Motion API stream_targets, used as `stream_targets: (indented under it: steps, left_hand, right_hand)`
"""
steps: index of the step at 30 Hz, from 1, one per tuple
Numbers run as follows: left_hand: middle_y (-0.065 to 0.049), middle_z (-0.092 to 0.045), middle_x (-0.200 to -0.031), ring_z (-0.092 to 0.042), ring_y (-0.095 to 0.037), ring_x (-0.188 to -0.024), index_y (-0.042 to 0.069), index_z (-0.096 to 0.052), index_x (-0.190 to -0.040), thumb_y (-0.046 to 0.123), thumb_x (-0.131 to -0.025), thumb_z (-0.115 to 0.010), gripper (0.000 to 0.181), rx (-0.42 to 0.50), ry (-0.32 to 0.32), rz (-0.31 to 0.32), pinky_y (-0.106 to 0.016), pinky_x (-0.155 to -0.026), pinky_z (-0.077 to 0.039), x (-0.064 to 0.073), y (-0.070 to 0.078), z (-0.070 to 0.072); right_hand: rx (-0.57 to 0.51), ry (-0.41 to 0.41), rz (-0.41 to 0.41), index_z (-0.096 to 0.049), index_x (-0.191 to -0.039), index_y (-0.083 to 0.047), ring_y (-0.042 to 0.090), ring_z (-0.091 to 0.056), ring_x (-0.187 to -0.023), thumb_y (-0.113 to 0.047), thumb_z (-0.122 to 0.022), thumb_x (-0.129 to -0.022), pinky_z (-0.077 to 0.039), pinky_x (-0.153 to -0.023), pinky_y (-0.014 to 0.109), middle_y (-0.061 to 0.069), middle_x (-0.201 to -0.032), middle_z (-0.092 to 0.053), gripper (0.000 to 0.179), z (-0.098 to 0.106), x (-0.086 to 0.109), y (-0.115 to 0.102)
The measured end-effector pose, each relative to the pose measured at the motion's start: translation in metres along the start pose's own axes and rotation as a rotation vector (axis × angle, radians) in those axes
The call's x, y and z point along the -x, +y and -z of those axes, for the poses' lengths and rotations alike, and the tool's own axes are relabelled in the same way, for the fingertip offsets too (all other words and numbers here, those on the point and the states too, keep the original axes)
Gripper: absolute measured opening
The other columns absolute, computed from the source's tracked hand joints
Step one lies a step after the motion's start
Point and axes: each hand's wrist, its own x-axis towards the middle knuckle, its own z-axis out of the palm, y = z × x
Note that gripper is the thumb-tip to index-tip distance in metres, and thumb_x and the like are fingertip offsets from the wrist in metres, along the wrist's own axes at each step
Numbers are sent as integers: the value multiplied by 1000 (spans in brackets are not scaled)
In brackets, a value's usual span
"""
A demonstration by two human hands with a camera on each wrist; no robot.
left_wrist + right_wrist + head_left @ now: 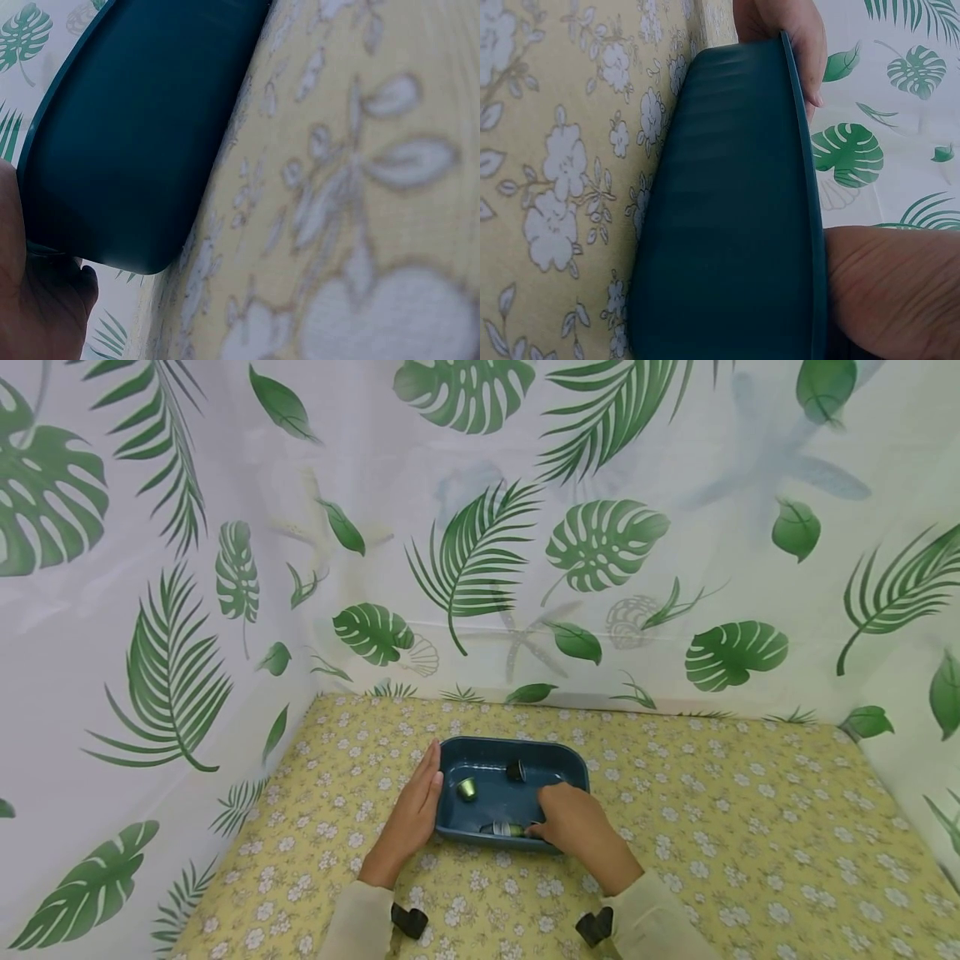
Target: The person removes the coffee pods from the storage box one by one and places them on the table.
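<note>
A dark blue rectangular dish (480, 807) with rounded corners stands on the floral cloth. My left hand (418, 795) lies along its left wall with straight fingers, steadying the outside. My right hand (576, 827) reaches over the right rim, its curled fingers pinching the right end of a short row of coffee capsules (504, 829) by the near wall. Those fingers partly hide what they hold. A green-gold coffee capsule (467, 789) lies at the left inside the dish, and a dark coffee capsule (515, 770) near the far wall. Both wrist views show mainly the dish's outer wall.
A yellow floral cloth (697, 835) covers the surface under the dish. White sheets with green leaf prints (480, 552) hang behind and at the sides. Black wrist straps (408, 921) sit at the cuffs of the pale sleeves.
</note>
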Motion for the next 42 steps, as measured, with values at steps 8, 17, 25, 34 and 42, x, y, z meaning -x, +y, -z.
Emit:
stream_targets:
  steps: [8, 17, 25, 34, 42]
  left_hand:
    - [6, -1, -169, -9, -27, -156, 20, -5, -164, 25, -114, -30, 55, -5, -6, 24, -49, -124, -16, 0, 0, 1]
    - [6, -1, -169, -9, -28, -156, 20, -6, -164, 23, -114, -31, 56, -6, -1, 26, -50, -124, -16, 0, 0, 0]
    - [1, -3, -170, -10, -31, -156, 18, -7, -164, 23, -114, -30, 55, -4, 8, 15, -53, -123, -17, 0, 1, -1]
    - [3, -2, -170, -10, -31, -156, 19, -7, -164, 24, -114, -30, 55, -6, 9, 14, -52, -123, -17, 0, -1, -2]
    - [6, -2, -169, -9, -28, -156, 20, -6, -164, 25, -114, -30, 55, -4, 7, 21, -49, -124, -15, 0, -1, -2]
  right_hand:
    - [-71, 7, 31, -71, -91, -8, 11, -49, -54, -25, -88, -81, -40, -50, 28, -2, -66, -54, 26, -1, 0, 1]
    - [-120, 23, 60, -77, -97, -7, 12, -60, -63, -24, -89, -79, -55, -59, 33, 4, -88, -72, 27, -3, -3, 4]
    - [-190, 47, 130, -64, -55, -18, 6, -35, -43, -19, -85, -83, -31, -46, 24, -11, -46, -41, 35, -7, -4, 7]
    - [-233, 55, 180, -82, -79, -15, 9, -62, -63, -7, -83, -83, -57, -61, 32, -2, -79, -74, 9, -7, -2, 8]
    - [-236, 75, 219, -82, -79, -14, 9, -64, -65, -5, -82, -84, -57, -60, 30, -1, -79, -75, 10, -6, -3, 9]
